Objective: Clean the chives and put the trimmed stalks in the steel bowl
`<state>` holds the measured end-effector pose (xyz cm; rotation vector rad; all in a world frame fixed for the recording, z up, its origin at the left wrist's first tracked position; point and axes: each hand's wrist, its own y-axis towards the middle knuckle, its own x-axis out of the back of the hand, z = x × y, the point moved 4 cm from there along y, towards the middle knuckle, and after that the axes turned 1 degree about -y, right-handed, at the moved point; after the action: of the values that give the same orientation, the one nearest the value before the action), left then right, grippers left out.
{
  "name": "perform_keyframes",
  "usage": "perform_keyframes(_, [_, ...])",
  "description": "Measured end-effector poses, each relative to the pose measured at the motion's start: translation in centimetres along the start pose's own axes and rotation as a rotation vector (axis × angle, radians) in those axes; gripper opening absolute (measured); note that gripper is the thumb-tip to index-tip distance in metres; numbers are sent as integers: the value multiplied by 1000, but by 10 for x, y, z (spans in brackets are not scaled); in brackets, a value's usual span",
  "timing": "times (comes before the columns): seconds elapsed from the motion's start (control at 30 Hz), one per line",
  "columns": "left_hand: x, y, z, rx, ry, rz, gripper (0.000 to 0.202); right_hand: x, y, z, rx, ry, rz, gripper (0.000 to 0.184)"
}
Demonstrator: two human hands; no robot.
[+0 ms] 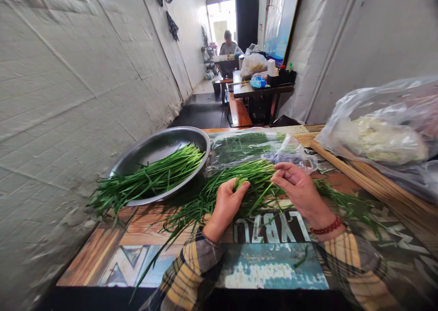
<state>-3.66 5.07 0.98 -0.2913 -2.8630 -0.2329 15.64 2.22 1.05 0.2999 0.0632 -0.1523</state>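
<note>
My left hand (228, 204) is closed around a small bunch of garlic chives (241, 182), whose long leaves trail toward the table's front edge. My right hand (297, 188), with a red bead bracelet at the wrist, pinches thumb and fingers together at the upper end of a single chive stalk (262, 198). Just beyond both hands lies a loose pile of garlic chives (219, 183). To the left, a steel bowl (147, 147) holds more chives, their leaf ends hanging over its rim. Loose leaf scraps (345, 201) are scattered right of my right hand.
A clear plastic bag of chives (246, 143) lies behind the pile. Bundled wooden sticks (372, 178) and a plastic bag with pale contents (386, 137) occupy the table's right side. A wall (68, 96) runs along the left. Farther back, a person (227, 45) sits beyond another table (246, 90).
</note>
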Motion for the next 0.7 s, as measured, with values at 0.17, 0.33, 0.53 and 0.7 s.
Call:
perform_keyframes(0.17, [-13,-7,-12,15,-151,330,36,-21,-15,11,195,-393,24,18])
perform_keyframes(0.33, [-9,-8,-12,8,-147,329,37,-19,-13,12,260,-549,80,17])
perform_keyframes(0.53, [26,0,-17,-48,-410,-121,37,-16,-10,-4,286,-889,561,15])
perform_keyframes(0.7, [46,-5,-27,-168,-405,-399,29,-17,-13,-15,328,-1156,598,9])
